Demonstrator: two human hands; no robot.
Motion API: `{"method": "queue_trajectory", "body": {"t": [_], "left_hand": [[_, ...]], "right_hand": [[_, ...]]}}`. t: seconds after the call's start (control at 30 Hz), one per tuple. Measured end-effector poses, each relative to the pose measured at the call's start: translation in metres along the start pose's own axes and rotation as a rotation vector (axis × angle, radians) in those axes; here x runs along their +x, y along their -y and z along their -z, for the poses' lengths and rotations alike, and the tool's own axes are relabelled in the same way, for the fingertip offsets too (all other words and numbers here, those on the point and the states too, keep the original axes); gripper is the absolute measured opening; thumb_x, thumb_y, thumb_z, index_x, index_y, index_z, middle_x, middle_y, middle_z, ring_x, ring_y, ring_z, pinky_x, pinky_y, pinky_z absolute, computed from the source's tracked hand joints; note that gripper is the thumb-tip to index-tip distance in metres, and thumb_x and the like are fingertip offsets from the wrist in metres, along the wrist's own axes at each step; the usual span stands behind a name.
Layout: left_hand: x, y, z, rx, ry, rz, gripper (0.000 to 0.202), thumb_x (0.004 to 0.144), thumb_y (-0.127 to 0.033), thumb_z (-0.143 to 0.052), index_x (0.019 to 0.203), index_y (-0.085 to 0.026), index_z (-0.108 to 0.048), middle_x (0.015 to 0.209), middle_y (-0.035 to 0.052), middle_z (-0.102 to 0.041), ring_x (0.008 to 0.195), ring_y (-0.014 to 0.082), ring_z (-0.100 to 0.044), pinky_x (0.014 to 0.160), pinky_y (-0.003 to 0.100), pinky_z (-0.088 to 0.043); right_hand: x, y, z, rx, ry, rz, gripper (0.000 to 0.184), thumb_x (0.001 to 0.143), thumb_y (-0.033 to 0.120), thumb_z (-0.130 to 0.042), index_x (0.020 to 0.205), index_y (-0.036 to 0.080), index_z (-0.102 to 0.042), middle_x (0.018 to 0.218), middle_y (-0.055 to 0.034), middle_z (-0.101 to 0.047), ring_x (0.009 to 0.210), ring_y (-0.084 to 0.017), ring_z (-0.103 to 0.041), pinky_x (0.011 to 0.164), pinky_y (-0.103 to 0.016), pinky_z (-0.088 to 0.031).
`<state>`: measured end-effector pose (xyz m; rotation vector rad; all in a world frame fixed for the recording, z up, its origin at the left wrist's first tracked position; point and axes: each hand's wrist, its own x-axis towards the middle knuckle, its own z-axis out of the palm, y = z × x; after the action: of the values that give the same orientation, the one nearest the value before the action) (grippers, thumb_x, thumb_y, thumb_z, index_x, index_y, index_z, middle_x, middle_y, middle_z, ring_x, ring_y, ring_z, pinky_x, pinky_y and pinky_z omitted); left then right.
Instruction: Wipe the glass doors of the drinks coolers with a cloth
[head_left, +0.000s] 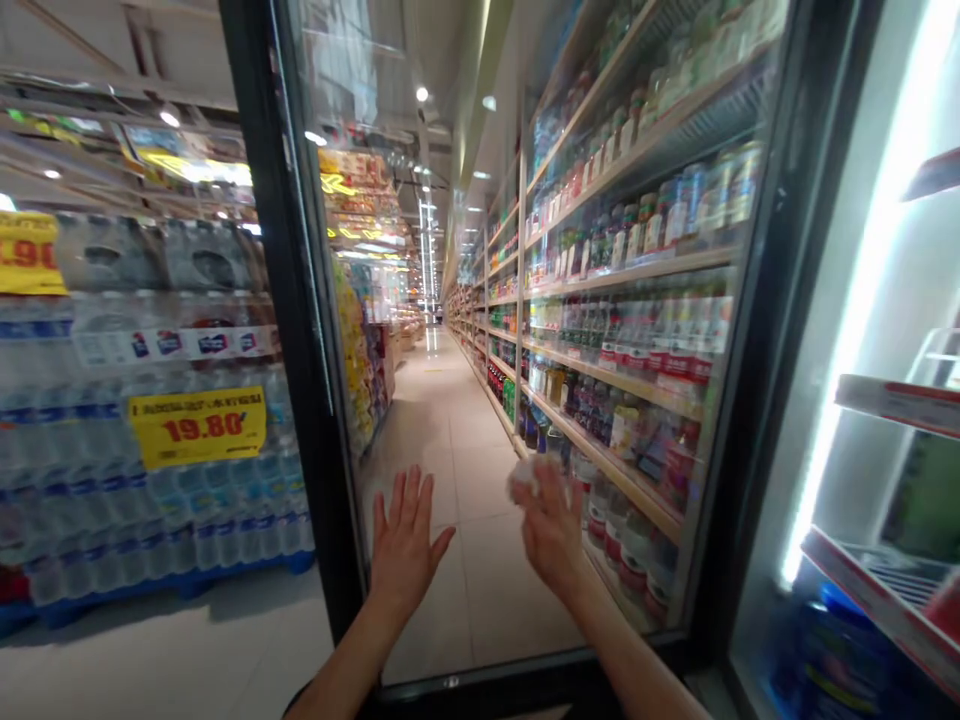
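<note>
Closest to me are the person's two arms, reaching toward the glass [461, 600] of a tall door. The left hand [403, 545] is spread, palm to the glass, thumb out to the side; whether it touches, I can't tell. The right hand [553, 535] has its fingers partly bent and apart, with a pale wad [519, 482] at their tips, over the glass; it's too blurred to say whether the wad is gripped or merely pressed there. A black frame [304, 330] runs around the pane. Just to the right, a lit fridge shows a bright strip [866, 310], red-edged shelves [896, 400] and something blue [836, 640] low down. To the left, water packs [82, 460] stand stacked on a blue pallet [184, 583], a yellow sign [199, 428] on them reading 19.80. Farther off, seen in the glass, rows of bottles [637, 235] line a pale aisle [427, 390] running back beneath ceiling lights [422, 94].
</note>
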<state>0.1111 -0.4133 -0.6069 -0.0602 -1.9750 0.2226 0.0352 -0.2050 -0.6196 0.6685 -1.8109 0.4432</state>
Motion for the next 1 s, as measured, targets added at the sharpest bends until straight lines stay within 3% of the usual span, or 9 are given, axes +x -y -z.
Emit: {"method": "queue_trajectory", "body": {"t": [0.07, 0.13, 0.23, 0.3, 0.47, 0.63, 0.67, 0.83, 1.0], "left_hand": [[0.002, -0.005, 0.001, -0.004, -0.008, -0.002, 0.076, 0.084, -0.032, -0.051, 0.144, -0.016, -0.007, 0.143, 0.0194, -0.029, 0.137, 0.0294, -0.017, 0.107, 0.054, -0.022], [0.006, -0.014, 0.002, -0.015, -0.022, -0.027, 0.075, 0.084, -0.032, -0.051, 0.144, -0.016, -0.009, 0.143, 0.0192, -0.031, 0.137, 0.0290, -0.017, 0.108, 0.054, -0.020], [0.016, -0.029, 0.001, -0.026, -0.012, -0.061, 0.071, 0.084, -0.032, -0.050, 0.143, -0.014, -0.015, 0.141, 0.0188, -0.035, 0.136, 0.0284, -0.019, 0.109, 0.054, -0.018], [0.021, -0.034, -0.001, -0.017, 0.011, -0.061, 0.068, 0.084, -0.032, -0.051, 0.141, -0.012, -0.019, 0.140, 0.0193, -0.036, 0.136, 0.0289, -0.019, 0.108, 0.054, -0.018], [0.023, -0.038, -0.006, 0.007, 0.010, -0.068, 0.065, 0.083, -0.031, -0.052, 0.139, -0.011, -0.026, 0.139, 0.0196, -0.037, 0.137, 0.0290, -0.018, 0.108, 0.054, -0.017], [0.032, -0.050, -0.006, -0.031, 0.015, -0.093, 0.061, 0.083, -0.030, -0.050, 0.137, -0.011, -0.030, 0.139, 0.0185, -0.038, 0.136, 0.0267, -0.021, 0.110, 0.051, -0.015], [0.034, -0.052, -0.007, -0.030, 0.018, -0.089, 0.060, 0.083, -0.030, -0.051, 0.137, -0.010, -0.031, 0.139, 0.0185, -0.038, 0.136, 0.0268, -0.021, 0.110, 0.051, -0.014], [0.041, -0.053, -0.011, -0.044, -0.023, -0.067, 0.059, 0.082, -0.031, -0.052, 0.135, -0.010, -0.035, 0.137, 0.0181, -0.042, 0.135, 0.0267, -0.026, 0.111, 0.050, -0.013], [0.040, -0.051, -0.011, -0.042, -0.024, -0.068, 0.058, 0.083, -0.031, -0.050, 0.135, -0.010, -0.034, 0.137, 0.0179, -0.042, 0.133, 0.0272, -0.029, 0.110, 0.050, -0.015]], "right_hand": [[0.002, -0.019, 0.006, -0.089, -0.132, -0.234, 0.057, 0.083, 0.014, -0.042, 0.138, 0.026, -0.034, 0.150, -0.0125, -0.017, 0.135, -0.034, -0.022, 0.100, -0.061, -0.025], [0.003, -0.027, 0.011, -0.125, -0.173, -0.308, 0.060, 0.084, 0.014, -0.041, 0.141, 0.025, -0.027, 0.150, -0.0145, -0.012, 0.135, -0.035, -0.019, 0.097, -0.063, -0.028], [0.003, -0.019, 0.013, -0.038, -0.014, -0.024, 0.058, 0.082, 0.014, -0.044, 0.137, 0.030, -0.034, 0.149, -0.0089, -0.020, 0.136, -0.031, -0.020, 0.103, -0.057, -0.026], [0.003, -0.017, 0.012, -0.012, 0.037, 0.061, 0.056, 0.081, 0.014, -0.045, 0.134, 0.032, -0.039, 0.148, -0.0067, -0.024, 0.136, -0.029, -0.022, 0.105, -0.055, -0.024], [0.005, -0.032, 0.010, -0.124, -0.168, -0.286, 0.059, 0.085, 0.014, -0.041, 0.141, 0.025, -0.027, 0.150, -0.0142, -0.012, 0.135, -0.033, -0.020, 0.100, -0.059, -0.027], [0.009, -0.030, 0.012, -0.025, 0.015, 0.059, 0.059, 0.083, 0.014, -0.044, 0.138, 0.029, -0.033, 0.148, -0.0072, -0.024, 0.136, -0.028, -0.022, 0.107, -0.053, -0.021], [0.011, -0.033, 0.012, -0.031, 0.013, 0.056, 0.058, 0.083, 0.014, -0.044, 0.138, 0.029, -0.033, 0.148, -0.0071, -0.026, 0.135, -0.028, -0.024, 0.108, -0.053, -0.020], [0.020, -0.056, 0.016, -0.152, -0.210, -0.308, 0.061, 0.087, 0.017, -0.039, 0.143, 0.024, -0.019, 0.150, -0.0137, -0.015, 0.136, -0.032, -0.017, 0.101, -0.058, -0.026], [0.021, -0.065, 0.018, -0.086, -0.052, -0.008, 0.065, 0.085, 0.016, -0.042, 0.143, 0.031, -0.017, 0.147, -0.0059, -0.027, 0.136, -0.027, -0.021, 0.107, -0.053, -0.020]]}}
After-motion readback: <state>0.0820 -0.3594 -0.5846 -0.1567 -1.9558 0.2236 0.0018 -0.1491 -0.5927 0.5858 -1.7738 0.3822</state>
